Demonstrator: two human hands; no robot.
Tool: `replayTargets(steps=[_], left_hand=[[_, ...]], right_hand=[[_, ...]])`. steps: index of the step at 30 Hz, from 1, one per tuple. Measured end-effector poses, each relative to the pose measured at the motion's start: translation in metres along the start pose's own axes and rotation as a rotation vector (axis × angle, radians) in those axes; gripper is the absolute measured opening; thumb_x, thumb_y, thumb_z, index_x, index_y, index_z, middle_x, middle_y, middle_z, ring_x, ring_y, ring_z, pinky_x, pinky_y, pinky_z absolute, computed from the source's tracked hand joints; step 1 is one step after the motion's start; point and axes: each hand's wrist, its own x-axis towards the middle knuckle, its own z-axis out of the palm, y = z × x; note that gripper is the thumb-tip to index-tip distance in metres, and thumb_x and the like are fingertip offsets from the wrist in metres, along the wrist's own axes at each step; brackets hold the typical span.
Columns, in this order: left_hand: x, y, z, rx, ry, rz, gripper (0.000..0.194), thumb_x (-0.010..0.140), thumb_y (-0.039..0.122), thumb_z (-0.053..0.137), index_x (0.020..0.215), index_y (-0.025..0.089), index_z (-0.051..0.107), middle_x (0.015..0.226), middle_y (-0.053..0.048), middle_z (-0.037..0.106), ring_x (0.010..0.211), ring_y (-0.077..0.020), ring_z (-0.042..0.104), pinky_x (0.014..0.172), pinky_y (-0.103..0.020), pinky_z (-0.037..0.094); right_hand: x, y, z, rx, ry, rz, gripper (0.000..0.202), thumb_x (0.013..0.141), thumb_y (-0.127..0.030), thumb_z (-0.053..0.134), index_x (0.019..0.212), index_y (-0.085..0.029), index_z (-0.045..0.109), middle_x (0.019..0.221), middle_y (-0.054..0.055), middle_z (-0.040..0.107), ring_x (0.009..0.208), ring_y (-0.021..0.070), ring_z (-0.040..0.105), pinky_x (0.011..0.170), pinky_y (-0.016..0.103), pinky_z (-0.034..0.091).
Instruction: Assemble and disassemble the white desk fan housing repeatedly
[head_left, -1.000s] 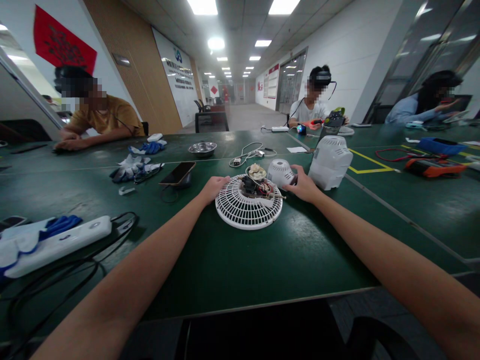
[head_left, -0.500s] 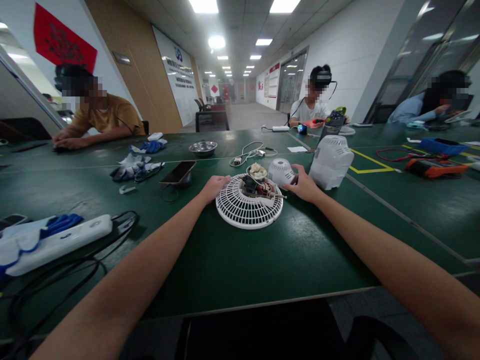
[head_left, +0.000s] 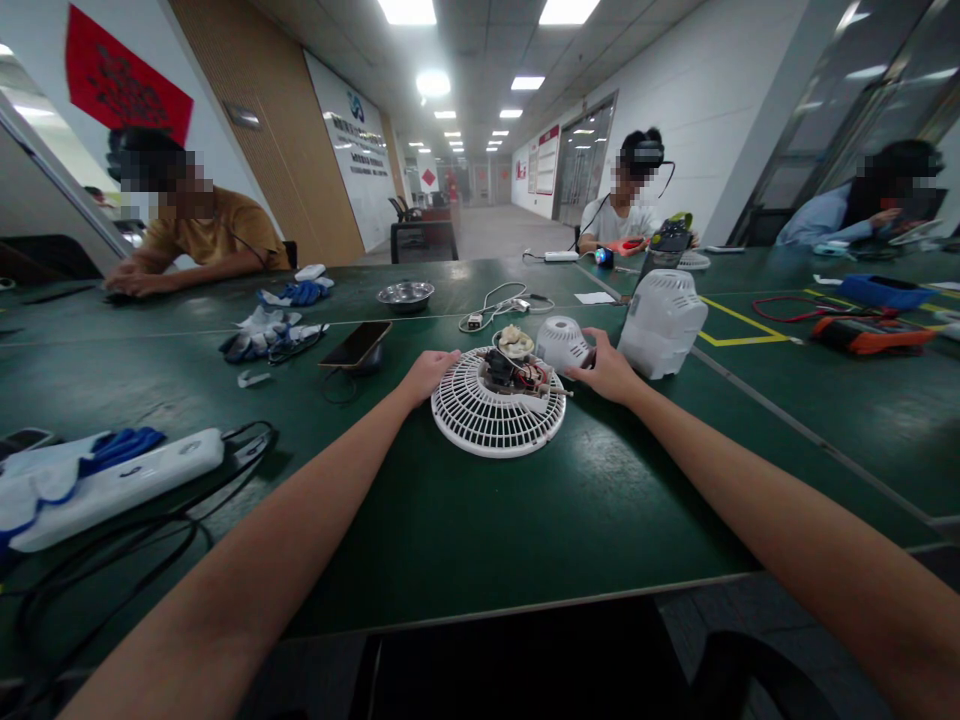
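A round white fan grille [head_left: 480, 430] lies flat on the green table in front of me. On top of it sits a motor assembly [head_left: 517, 372] with dark parts and red wires. My left hand [head_left: 429, 378] is closed at the grille's left rim, fingertips pressed on its edge. My right hand [head_left: 606, 370] grips a white vented motor cover [head_left: 561, 343] from its right side, just beyond the grille's right edge. Some of its fingers are hidden behind the cover. Right of that hand stands a larger white plastic housing [head_left: 664, 325].
Left on the table are a phone [head_left: 357, 346], gloves [head_left: 262, 335], a white power strip [head_left: 135, 492] and black cables. Farther back lie a metal bowl [head_left: 406, 296] and a white cable [head_left: 502, 308]. An orange multimeter [head_left: 870, 336] is at right. Several people sit around the table.
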Motion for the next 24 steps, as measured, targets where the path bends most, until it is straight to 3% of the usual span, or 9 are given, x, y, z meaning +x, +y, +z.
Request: replayTargets(steps=[24], left_hand=[[-0.0001,0.0003,0.0000,0.013,0.011,0.016,0.050,0.083,0.064,0.063,0.077,0.015,0.074,0.071,-0.004,0.071,0.066,-0.0195,0.062,0.065,-0.031,0.044]], right_hand=[[-0.0007,-0.0011,-0.0007,0.027,0.032,0.029,0.083,0.070,-0.043,0.082,0.140,-0.021,0.043,0.098,0.007,0.070,0.087,0.0285,0.068,0.090,0.049,0.054]])
